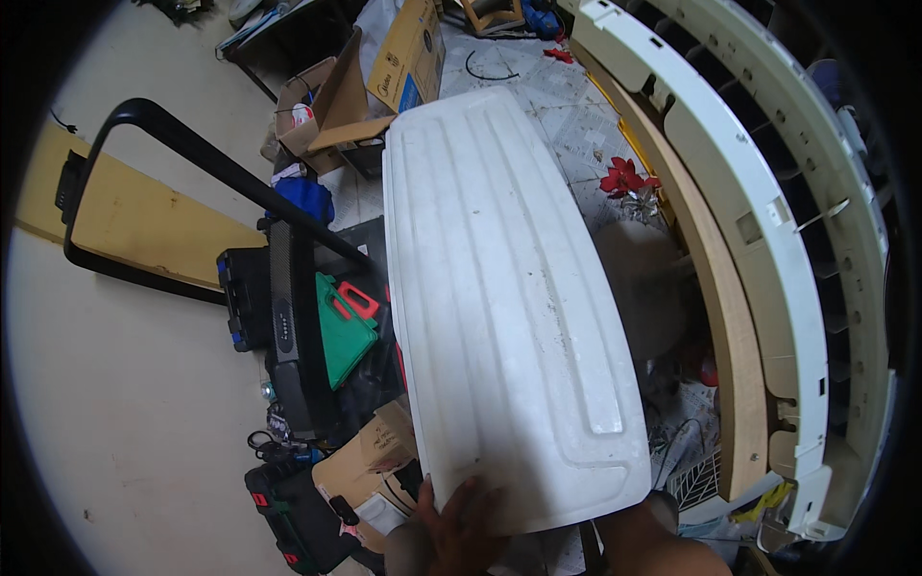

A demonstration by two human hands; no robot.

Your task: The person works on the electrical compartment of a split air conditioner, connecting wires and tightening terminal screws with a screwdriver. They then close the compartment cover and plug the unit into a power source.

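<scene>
A long white ribbed plastic panel [499, 317] with rounded corners and dark scuffs stretches away from me through the middle of the view. My left hand [466, 518] holds its near left edge, with fingers over the top face. Bare skin [648, 538], perhaps my right forearm, shows at the near right corner. The panel hides whatever lies beneath there, so my right hand's fingers cannot be made out.
Left of the panel are a green case [344, 331], black tool cases [303, 509] and a black-framed piece [192, 154]. An open cardboard box [408, 58] stands behind. Curved cream plastic housings [788, 288] and a wooden board [711, 278] line the right. Newspaper [576, 134] covers the floor.
</scene>
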